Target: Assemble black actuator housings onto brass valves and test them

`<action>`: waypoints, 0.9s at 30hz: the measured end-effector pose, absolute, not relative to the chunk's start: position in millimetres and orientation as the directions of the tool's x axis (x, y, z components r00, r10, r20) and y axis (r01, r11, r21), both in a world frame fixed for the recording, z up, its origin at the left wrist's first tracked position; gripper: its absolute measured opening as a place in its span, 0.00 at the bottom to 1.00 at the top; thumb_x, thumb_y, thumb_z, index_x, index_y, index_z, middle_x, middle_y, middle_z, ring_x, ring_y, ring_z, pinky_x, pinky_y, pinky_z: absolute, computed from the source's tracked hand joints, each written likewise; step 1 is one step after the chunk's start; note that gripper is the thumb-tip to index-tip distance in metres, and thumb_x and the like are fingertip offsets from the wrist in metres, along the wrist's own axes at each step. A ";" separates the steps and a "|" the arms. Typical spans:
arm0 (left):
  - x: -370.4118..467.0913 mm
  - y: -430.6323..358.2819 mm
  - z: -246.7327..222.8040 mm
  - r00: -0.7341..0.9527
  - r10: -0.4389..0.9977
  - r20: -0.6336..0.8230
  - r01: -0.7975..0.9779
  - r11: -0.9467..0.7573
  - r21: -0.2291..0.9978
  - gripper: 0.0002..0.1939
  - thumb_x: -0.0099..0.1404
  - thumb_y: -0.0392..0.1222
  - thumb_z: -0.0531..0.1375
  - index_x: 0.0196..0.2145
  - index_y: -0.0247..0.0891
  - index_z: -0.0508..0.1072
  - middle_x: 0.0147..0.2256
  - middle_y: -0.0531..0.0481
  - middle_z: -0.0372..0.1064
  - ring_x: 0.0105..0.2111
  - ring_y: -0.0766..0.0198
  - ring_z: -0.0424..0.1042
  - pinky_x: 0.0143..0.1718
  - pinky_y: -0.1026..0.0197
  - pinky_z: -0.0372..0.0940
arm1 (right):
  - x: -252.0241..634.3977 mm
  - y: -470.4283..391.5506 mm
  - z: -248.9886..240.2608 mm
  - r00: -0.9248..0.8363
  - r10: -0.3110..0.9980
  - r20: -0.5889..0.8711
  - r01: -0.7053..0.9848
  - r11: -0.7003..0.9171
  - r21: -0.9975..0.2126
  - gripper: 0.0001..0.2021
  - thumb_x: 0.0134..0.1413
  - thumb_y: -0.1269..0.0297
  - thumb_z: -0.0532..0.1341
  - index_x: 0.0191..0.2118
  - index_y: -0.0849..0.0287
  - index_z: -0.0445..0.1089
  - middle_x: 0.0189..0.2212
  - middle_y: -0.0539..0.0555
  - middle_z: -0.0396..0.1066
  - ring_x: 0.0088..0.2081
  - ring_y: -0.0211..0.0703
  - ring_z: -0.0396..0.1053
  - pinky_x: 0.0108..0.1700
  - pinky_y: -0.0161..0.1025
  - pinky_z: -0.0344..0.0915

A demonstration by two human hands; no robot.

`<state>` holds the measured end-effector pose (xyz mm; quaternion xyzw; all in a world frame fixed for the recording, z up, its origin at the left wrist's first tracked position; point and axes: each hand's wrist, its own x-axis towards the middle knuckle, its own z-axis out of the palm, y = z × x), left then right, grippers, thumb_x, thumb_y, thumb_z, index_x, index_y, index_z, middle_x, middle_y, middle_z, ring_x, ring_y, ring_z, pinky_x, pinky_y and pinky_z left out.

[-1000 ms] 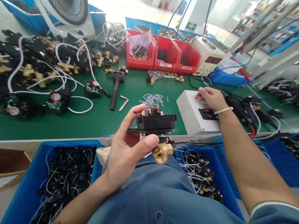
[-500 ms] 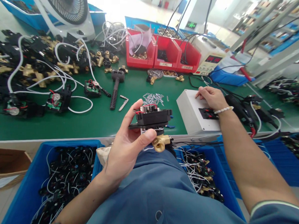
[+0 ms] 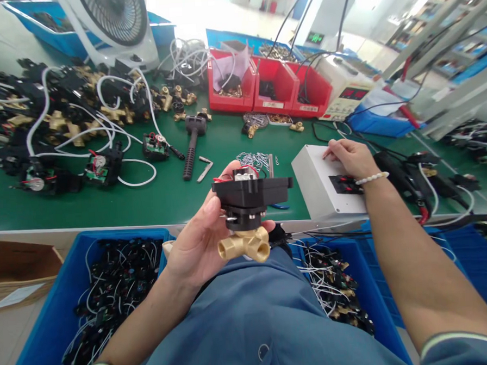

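Note:
My left hand (image 3: 203, 236) is closed around a motorized valve (image 3: 252, 194), held up in front of my body. The valve has a black plastic housing on top, with red wires and a silver part showing, and a brass body with several ports below. It is upright, its brass ports turned toward me. My right hand (image 3: 350, 158) rests on top of a white box (image 3: 319, 181), fingers loosely bent against its surface and holding nothing I can see. Beside its wrist, a black terminal with red parts (image 3: 345, 184) is set in the box.
Valves with white cables (image 3: 75, 93) crowd the left of the bench. A black mallet (image 3: 191, 147), a hex key (image 3: 204, 169) and metal clips (image 3: 254, 161) lie mid-bench. Red bins (image 3: 275, 88) and a power supply (image 3: 342, 87) stand behind. Blue crates (image 3: 42, 324) sit below.
My left hand has turned the valve so its brass ports face me, and its thumb has shifted up to the housing's side. My right hand stays on the white box.

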<state>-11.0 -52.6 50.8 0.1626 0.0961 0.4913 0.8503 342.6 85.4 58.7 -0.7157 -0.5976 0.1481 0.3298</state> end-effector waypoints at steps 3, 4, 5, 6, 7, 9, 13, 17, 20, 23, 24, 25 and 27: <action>-7.1 -51.2 52.5 0.520 0.854 0.014 -0.799 0.480 0.361 0.11 0.71 0.43 0.59 0.45 0.39 0.78 0.43 0.46 0.81 0.43 0.58 0.81 0.48 0.57 0.75 | 342.3 84.8 59.3 0.245 0.952 0.184 0.756 -0.068 -0.651 0.21 0.61 0.51 0.62 0.22 0.59 0.71 0.19 0.48 0.65 0.24 0.35 0.61 0.35 0.34 0.57; -5.4 -50.5 53.3 0.524 0.852 0.013 -0.800 0.487 0.349 0.12 0.73 0.42 0.56 0.45 0.38 0.78 0.43 0.45 0.81 0.44 0.58 0.81 0.49 0.57 0.75 | 342.3 84.5 59.6 0.244 0.952 0.184 0.755 -0.067 -0.653 0.21 0.60 0.50 0.62 0.22 0.59 0.71 0.19 0.48 0.65 0.24 0.35 0.61 0.34 0.34 0.57; -3.9 -49.8 53.9 0.527 0.850 0.010 -0.803 0.494 0.334 0.15 0.75 0.41 0.52 0.45 0.36 0.79 0.43 0.44 0.80 0.44 0.59 0.80 0.49 0.56 0.75 | 342.3 84.2 59.8 0.242 0.952 0.185 0.753 -0.065 -0.655 0.21 0.60 0.49 0.62 0.22 0.59 0.72 0.19 0.48 0.65 0.24 0.34 0.61 0.34 0.34 0.57; -2.7 -49.3 54.3 0.530 0.848 0.008 -0.804 0.500 0.322 0.19 0.76 0.41 0.48 0.46 0.36 0.79 0.43 0.43 0.80 0.45 0.59 0.80 0.49 0.56 0.75 | 342.4 83.9 59.8 0.240 0.953 0.186 0.751 -0.061 -0.657 0.22 0.59 0.47 0.62 0.22 0.59 0.72 0.19 0.48 0.65 0.25 0.34 0.61 0.34 0.34 0.57; -1.9 -49.1 54.5 0.534 0.845 0.009 -0.803 0.504 0.316 0.21 0.77 0.41 0.46 0.46 0.35 0.79 0.44 0.42 0.80 0.45 0.59 0.80 0.49 0.56 0.75 | 342.8 83.8 59.6 0.237 0.953 0.187 0.749 -0.057 -0.660 0.23 0.58 0.46 0.63 0.22 0.59 0.72 0.19 0.48 0.65 0.25 0.34 0.61 0.34 0.34 0.57; -1.6 -49.6 54.4 0.534 0.845 0.017 -0.802 0.501 0.325 0.24 0.77 0.40 0.43 0.48 0.34 0.78 0.45 0.41 0.80 0.45 0.59 0.80 0.50 0.56 0.74 | 344.5 84.4 58.3 0.231 0.954 0.191 0.743 -0.047 -0.668 0.24 0.56 0.42 0.63 0.23 0.59 0.72 0.20 0.48 0.66 0.25 0.34 0.62 0.35 0.34 0.57; -3.2 -52.6 55.3 0.527 0.849 0.046 -0.805 0.481 0.346 0.24 0.77 0.38 0.42 0.49 0.34 0.78 0.46 0.40 0.79 0.45 0.58 0.80 0.50 0.56 0.74 | 351.2 90.1 52.9 0.226 0.956 0.189 0.722 -0.035 -0.691 0.30 0.52 0.33 0.61 0.23 0.60 0.72 0.20 0.50 0.68 0.25 0.34 0.61 0.34 0.34 0.58; -4.0 -54.3 56.0 0.538 0.842 0.035 -0.797 0.495 0.345 0.25 0.77 0.40 0.42 0.48 0.34 0.79 0.45 0.41 0.80 0.45 0.59 0.80 0.51 0.57 0.74 | 356.1 95.2 48.9 0.220 0.957 0.189 0.702 -0.021 -0.712 0.36 0.48 0.26 0.56 0.20 0.60 0.69 0.20 0.52 0.68 0.24 0.35 0.62 0.32 0.34 0.59; -5.0 -54.6 55.1 0.564 0.824 0.050 -0.787 0.519 0.333 0.25 0.77 0.42 0.44 0.47 0.32 0.79 0.45 0.41 0.80 0.45 0.60 0.80 0.52 0.58 0.73 | 355.7 93.7 49.1 0.196 0.959 0.204 0.702 0.008 -0.712 0.37 0.44 0.24 0.57 0.21 0.60 0.71 0.20 0.52 0.69 0.25 0.35 0.62 0.33 0.34 0.59; -6.8 -55.2 54.3 0.574 0.815 0.080 -0.789 0.525 0.318 0.24 0.77 0.45 0.47 0.47 0.30 0.79 0.47 0.42 0.79 0.46 0.60 0.80 0.54 0.60 0.71 | 353.7 90.6 50.1 0.167 0.962 0.218 0.700 0.040 -0.713 0.37 0.40 0.22 0.58 0.25 0.59 0.73 0.23 0.53 0.71 0.26 0.35 0.62 0.34 0.34 0.61; -7.5 -55.5 54.2 0.572 0.816 0.083 -0.791 0.522 0.319 0.23 0.76 0.46 0.48 0.48 0.30 0.79 0.47 0.43 0.79 0.46 0.60 0.80 0.53 0.60 0.72 | 353.2 90.0 50.3 0.160 0.962 0.221 0.698 0.047 -0.714 0.38 0.40 0.22 0.58 0.25 0.59 0.73 0.24 0.53 0.72 0.26 0.35 0.63 0.34 0.35 0.62; -8.2 -55.9 54.2 0.569 0.819 0.081 -0.792 0.518 0.324 0.23 0.76 0.46 0.48 0.48 0.30 0.79 0.47 0.44 0.80 0.46 0.60 0.80 0.53 0.61 0.72 | 352.9 89.8 50.4 0.156 0.963 0.222 0.697 0.053 -0.715 0.38 0.40 0.22 0.58 0.26 0.59 0.73 0.24 0.53 0.72 0.26 0.35 0.63 0.34 0.35 0.62; -9.4 -56.7 54.3 0.569 0.819 0.066 -0.784 0.517 0.344 0.23 0.76 0.46 0.49 0.47 0.30 0.79 0.45 0.44 0.80 0.45 0.59 0.80 0.51 0.61 0.73 | 352.9 90.0 50.3 0.153 0.962 0.225 0.697 0.056 -0.715 0.37 0.41 0.23 0.58 0.26 0.59 0.73 0.25 0.53 0.73 0.26 0.35 0.63 0.34 0.34 0.62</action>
